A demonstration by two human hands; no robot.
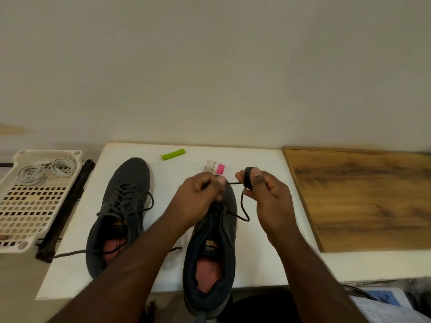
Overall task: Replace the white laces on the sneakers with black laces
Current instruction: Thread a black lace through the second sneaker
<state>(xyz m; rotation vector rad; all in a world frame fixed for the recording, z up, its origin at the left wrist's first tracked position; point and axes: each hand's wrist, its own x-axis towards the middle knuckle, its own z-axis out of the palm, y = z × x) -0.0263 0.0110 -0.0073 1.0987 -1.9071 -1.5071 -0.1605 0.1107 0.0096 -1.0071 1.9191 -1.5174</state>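
Observation:
Two dark grey sneakers stand on a white board (261, 229). The left sneaker (123, 206) is laced with a black lace whose loose ends trail to the left and right. Over the toe of the right sneaker (213, 250) my left hand (198, 194) pinches a black lace (243, 209). My right hand (268, 194) holds the rest of that lace wound round its fingers at the upper right of the shoe. A loop of the lace hangs between my hands down to the shoe's side. White laces (46, 171) lie coiled in a tray at the left.
A perforated white plastic tray (28, 206) sits at the left, a black bar (67, 206) beside it. A green clip (173, 154) and a small pink-and-white tube (215, 167) lie at the board's far edge. A wooden board (363, 199) lies to the right, papers (387, 308) at bottom right.

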